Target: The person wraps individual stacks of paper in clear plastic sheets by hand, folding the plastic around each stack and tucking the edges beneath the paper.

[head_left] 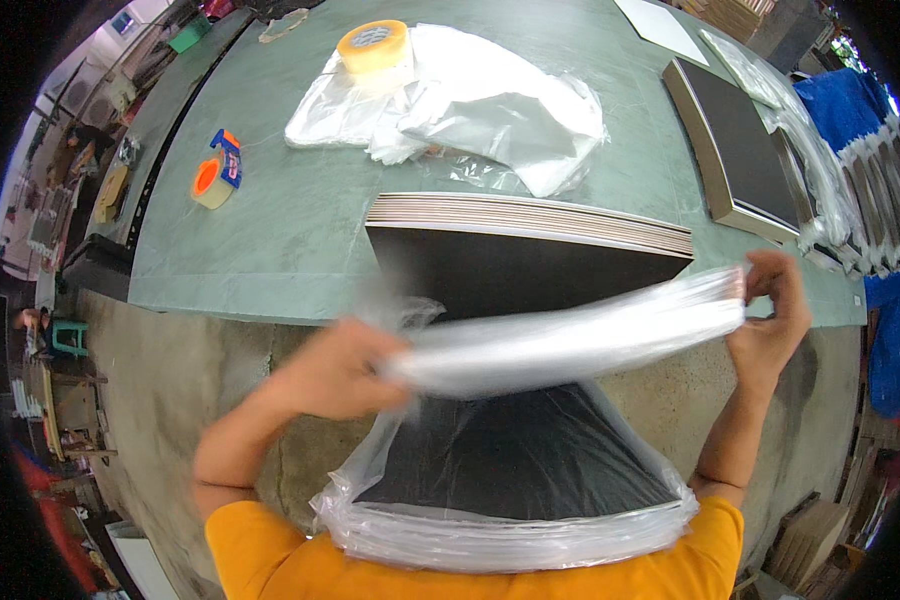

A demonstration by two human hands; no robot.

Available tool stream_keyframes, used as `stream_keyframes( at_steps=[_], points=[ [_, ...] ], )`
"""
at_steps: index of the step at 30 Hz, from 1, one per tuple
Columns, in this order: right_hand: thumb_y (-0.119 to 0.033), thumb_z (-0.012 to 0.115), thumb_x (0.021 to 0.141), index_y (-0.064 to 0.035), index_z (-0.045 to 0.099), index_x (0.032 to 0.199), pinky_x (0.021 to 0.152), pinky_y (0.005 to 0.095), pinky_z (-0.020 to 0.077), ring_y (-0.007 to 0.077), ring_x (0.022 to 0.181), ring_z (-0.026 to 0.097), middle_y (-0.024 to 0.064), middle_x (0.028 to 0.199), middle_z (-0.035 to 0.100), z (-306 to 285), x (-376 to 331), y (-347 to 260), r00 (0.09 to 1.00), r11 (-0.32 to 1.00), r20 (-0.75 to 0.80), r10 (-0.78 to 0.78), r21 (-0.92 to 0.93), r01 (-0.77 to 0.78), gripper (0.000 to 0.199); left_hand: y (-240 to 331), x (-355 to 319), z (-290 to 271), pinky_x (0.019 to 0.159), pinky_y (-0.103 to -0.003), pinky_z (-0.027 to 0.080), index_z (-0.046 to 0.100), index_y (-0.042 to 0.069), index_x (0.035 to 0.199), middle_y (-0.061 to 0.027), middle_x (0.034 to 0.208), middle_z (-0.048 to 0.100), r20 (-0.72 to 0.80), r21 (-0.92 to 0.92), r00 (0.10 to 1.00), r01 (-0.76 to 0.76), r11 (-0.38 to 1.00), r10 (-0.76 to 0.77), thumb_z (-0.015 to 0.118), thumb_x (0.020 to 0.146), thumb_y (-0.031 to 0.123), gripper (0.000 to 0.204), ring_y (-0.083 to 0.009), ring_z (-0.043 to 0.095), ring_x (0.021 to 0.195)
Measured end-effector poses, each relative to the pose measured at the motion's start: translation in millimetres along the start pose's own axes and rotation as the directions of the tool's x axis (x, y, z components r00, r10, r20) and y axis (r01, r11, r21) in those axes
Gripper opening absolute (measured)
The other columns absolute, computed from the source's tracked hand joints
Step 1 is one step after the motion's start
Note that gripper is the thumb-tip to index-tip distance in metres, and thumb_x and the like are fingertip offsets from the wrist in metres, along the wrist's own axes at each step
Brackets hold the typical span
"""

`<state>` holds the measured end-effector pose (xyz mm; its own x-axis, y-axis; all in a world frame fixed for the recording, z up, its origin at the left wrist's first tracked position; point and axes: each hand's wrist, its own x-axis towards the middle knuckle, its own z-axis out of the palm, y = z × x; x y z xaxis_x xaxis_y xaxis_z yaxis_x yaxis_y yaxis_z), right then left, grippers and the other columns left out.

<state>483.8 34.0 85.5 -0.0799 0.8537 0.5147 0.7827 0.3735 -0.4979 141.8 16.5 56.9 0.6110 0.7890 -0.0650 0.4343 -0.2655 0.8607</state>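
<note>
Hands (335, 372) stretching plastic bag (570, 335), black boards (520, 455) inside

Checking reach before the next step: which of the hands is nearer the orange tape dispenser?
Left. The left hand grips the plastic bag below and right of the orange tape dispenser; the right hand is far across the table.

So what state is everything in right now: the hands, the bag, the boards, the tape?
Left hand: closed on the bag's mouth.
Right hand: pinching the bag's other end.
Clear plastic bag: mouth stretched open, partly over the stack.
Stack of black boards: flat, near end bagged, far end bare.
Yellow tape roll: lying on loose plastic sheets.
Orange tape dispenser: lying on the table.
</note>
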Motion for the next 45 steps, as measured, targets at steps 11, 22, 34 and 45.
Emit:
stream_keyframes(
  at_steps=[11, 22, 34, 45],
  points=[
    [0.009, 0.051, 0.052, -0.0105, 0.058, 0.103, 0.074, 0.0353, 0.0408, 0.0275, 0.087, 0.052, 0.0126, 0.098, 0.054, 25.5, -14.6, 4.2, 0.973, 0.922, -0.02, -0.232, -0.322, 0.213, 0.055, 3.0, 15.3, -7.0, 0.051, -0.027, 0.038, 0.05, 0.011, 0.113, -0.0082, 0.086, 0.049, -0.586, 0.653, 0.748, 0.209, 0.727, 0.311, 0.057, 0.058, -0.008, 0.059, -0.0203, 0.043, 0.056],
    [-0.018, 0.07, 0.067, 0.0021, 0.057, 0.071, 0.05, 0.0247, 0.0399, 0.0117, 0.056, 0.051, 0.0082, 0.073, 0.058, 17.9, -67.4, 112.6, 0.693, 0.346, 0.717, -0.071, 0.669, -0.657, 0.024, -58.9, -24.3, -21.2, 0.049, -0.019, 0.037, 0.061, 0.0, 0.086, -0.0032, 0.076, 0.057, 0.016, -0.696, 0.973, 0.175, 0.696, -0.229, 0.061, 0.06, 0.003, 0.026, -0.0098, 0.048, 0.058],
    [0.0, 0.048, 0.071, 0.0007, 0.051, 0.071, 0.059, 0.0271, 0.0391, 0.0135, 0.062, 0.047, 0.0055, 0.066, 0.051, 188.3, -212.1, 149.7, 0.494, 0.498, 0.623, 0.607, 0.186, -0.847, 0.003, -222.2, -23.9, 114.9, 0.076, -0.024, 0.038, 0.061, 0.006, 0.086, 0.0008, 0.083, 0.059, 0.29, -0.649, 0.807, 0.561, 0.513, -0.515, 0.064, 0.075, 0.021, 0.018, -0.0102, 0.051, 0.083],
    [-0.028, 0.042, 0.087, 0.0027, 0.044, 0.119, 0.099, 0.0414, 0.0216, 0.0335, 0.121, 0.031, 0.0202, 0.127, 0.037, 44.8, -58.7, 17.1, 0.229, 0.192, 0.365, -0.903, 0.817, -0.544, 0.044, 11.8, -4.5, 16.9, 0.064, -0.029, 0.044, 0.059, 0.003, 0.092, -0.0119, 0.083, 0.061, 0.405, -0.361, 0.898, -0.018, 0.932, 0.174, 0.056, 0.077, 0.013, 0.018, -0.0209, 0.057, 0.07]
  ],
)
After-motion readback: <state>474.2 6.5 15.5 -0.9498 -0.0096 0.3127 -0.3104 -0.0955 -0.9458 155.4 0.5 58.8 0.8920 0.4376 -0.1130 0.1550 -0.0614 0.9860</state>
